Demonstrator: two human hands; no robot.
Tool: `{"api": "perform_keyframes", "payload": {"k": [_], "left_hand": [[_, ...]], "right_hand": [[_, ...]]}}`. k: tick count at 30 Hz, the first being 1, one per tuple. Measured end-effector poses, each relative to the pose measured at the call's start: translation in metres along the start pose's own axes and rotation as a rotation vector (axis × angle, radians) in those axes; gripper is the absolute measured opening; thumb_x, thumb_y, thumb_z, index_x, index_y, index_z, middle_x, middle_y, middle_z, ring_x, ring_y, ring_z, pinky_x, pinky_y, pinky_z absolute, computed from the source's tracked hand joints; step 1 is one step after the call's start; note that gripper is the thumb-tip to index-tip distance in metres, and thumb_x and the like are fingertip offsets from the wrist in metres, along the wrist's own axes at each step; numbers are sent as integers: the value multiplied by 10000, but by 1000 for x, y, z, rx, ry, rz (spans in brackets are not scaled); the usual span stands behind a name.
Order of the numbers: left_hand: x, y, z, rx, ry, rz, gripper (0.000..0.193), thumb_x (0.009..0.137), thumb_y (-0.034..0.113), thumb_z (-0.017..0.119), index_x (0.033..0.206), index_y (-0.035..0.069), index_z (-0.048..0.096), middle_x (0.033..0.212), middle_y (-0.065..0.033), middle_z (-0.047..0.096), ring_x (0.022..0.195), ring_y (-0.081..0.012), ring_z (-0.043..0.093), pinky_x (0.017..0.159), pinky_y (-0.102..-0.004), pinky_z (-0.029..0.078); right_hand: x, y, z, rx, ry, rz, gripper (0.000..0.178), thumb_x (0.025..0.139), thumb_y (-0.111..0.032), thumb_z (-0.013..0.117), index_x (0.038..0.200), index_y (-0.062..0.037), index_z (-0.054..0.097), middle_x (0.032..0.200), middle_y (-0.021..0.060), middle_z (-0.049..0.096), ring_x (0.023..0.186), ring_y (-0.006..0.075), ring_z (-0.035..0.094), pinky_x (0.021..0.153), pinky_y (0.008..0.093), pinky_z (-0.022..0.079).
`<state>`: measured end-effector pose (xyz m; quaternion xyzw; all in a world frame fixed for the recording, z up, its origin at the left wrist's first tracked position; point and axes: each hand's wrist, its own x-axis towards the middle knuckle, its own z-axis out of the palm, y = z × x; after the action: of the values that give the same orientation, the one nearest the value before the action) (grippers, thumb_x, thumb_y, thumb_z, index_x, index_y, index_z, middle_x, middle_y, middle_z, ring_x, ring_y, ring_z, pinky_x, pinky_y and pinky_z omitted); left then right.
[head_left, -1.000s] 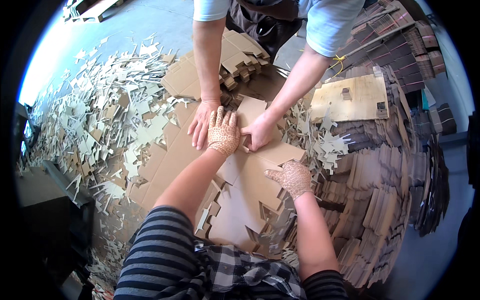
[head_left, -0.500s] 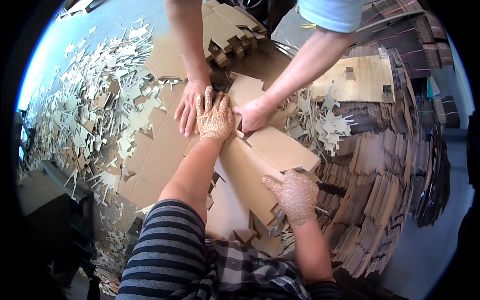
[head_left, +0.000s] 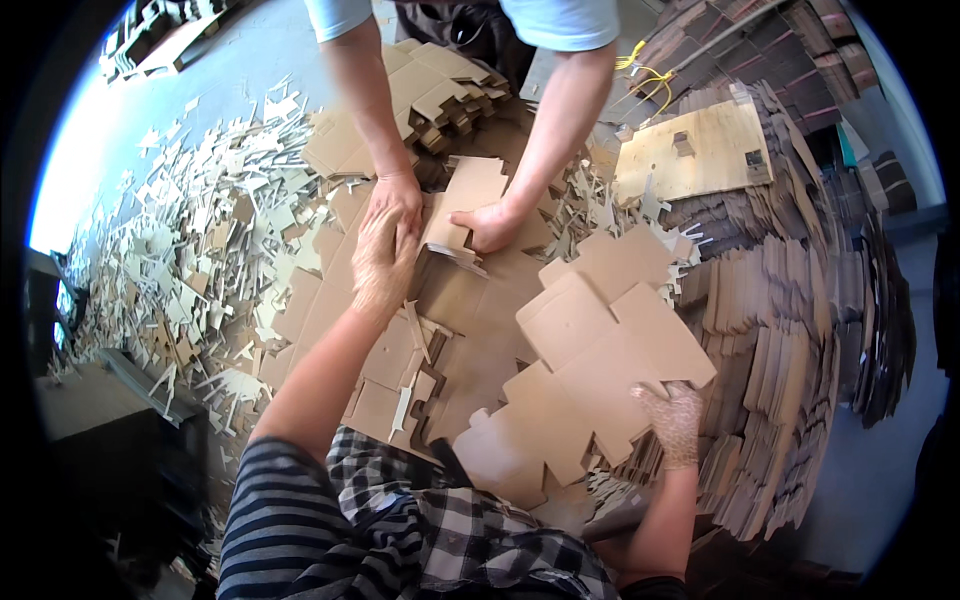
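Observation:
My right hand [head_left: 676, 425], in a spotted glove, pinches the right edge of a brown die-cut cardboard blank [head_left: 585, 355], which lies tilted across the lower right of the work area. My left hand [head_left: 386, 262], blurred, stretches over a stack of cardboard blanks [head_left: 385, 350] with its fingers extended. Those fingers overlap a co-worker's hand [head_left: 393, 195] resting on the same stack. The co-worker's other hand [head_left: 487, 227] grips a smaller cardboard piece [head_left: 470, 190] in front of me.
Pale cardboard scraps [head_left: 230, 230] cover the left side in a broad heap. Several stacks of cardboard blanks [head_left: 760, 350] stand on the right, with a plywood board [head_left: 695, 155] on top behind them. More stacked blanks [head_left: 430, 85] lie at the far side, near the co-worker.
My right hand has moved right, and the blank it holds has swung away from the stack. My left hand has shifted left and slightly back. The co-worker's hands have moved slightly.

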<state>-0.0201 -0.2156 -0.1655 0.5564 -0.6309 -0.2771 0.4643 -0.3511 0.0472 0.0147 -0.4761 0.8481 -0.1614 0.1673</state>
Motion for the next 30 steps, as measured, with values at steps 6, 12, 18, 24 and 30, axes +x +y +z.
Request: {"api": "perform_keyframes", "payload": {"k": [6,12,18,24,30], "left_hand": [[-124,81,-23,-694,-669,-117,810,825,180,808,1478,10,360,1449,-208,465,1282,-294,503,1074,-417,422],[-161,222,37,-697,-1314,170,710,828,277,805,1424,72,478,1415,-150,523,1274,-268,508,1102,-411,395],[-186,287,24,-798,-1569,138,485,915,370,698,1320,115,618,1347,-108,601,1246,-224,540,1062,-396,421],[-184,303,-18,-417,-1353,619,483,893,438,688,1238,103,647,1168,-146,670,1071,-303,640,911,-388,515],[-179,311,-74,-124,-1400,711,431,856,422,709,1088,61,674,957,-196,695,842,-389,658,755,-423,534]], "right_hand": [[-81,22,-70,264,162,152,346,738,-90,765,1059,25,707,956,112,724,864,172,652,799,321,511],[-146,47,-110,479,260,52,405,674,-34,774,1066,28,695,1028,126,695,923,198,635,819,340,505],[-186,45,-140,333,431,-77,426,676,-89,812,1063,18,669,961,140,666,903,262,628,832,383,502],[-227,61,-167,-114,290,-68,483,721,-211,826,1130,-24,647,966,160,676,908,296,664,819,408,522],[-232,-42,-213,-493,765,-757,479,759,-219,801,1198,-140,628,1244,135,570,1087,285,593,1019,494,452]]}}
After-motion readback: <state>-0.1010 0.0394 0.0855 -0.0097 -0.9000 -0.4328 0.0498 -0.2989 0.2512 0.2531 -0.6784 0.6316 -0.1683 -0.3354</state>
